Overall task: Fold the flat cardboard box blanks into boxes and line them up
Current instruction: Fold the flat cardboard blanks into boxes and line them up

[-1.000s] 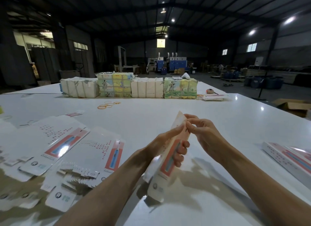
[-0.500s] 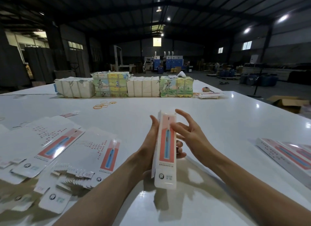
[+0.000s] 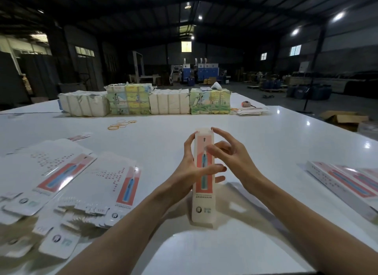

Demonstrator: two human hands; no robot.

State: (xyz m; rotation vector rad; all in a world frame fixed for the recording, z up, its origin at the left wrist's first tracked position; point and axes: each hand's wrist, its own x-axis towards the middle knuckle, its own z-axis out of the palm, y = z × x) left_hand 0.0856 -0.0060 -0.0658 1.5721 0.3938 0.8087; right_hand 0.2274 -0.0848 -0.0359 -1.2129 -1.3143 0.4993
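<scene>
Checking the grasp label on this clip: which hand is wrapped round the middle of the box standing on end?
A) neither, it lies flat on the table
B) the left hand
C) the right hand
B: the left hand wraps the box, thumb across its front, while the right hand only has fingertips near its top.

White table point(image 3: 266, 143), glossy surface, reflecting the ceiling lamps point(image 3: 338, 15); along its far edge stand four wrapped bundles in a row, touching side to side: a white bundle point(image 3: 83, 104), a printed bundle point(image 3: 129, 99), a second white bundle point(image 3: 168, 103) and a second printed bundle point(image 3: 209, 101). Loose rubber bands point(image 3: 120, 124) lie on the table just in front of the row, and a small orange object point(image 3: 246, 104), too small to identify, sits beside the right-hand end. Beyond the table: dim warehouse hall, blue machines point(image 3: 201, 73) at the back wall, blue drums point(image 3: 308, 91) to the right, and an open brown carton point(image 3: 343, 119) on the floor near the table's right edge.
</scene>
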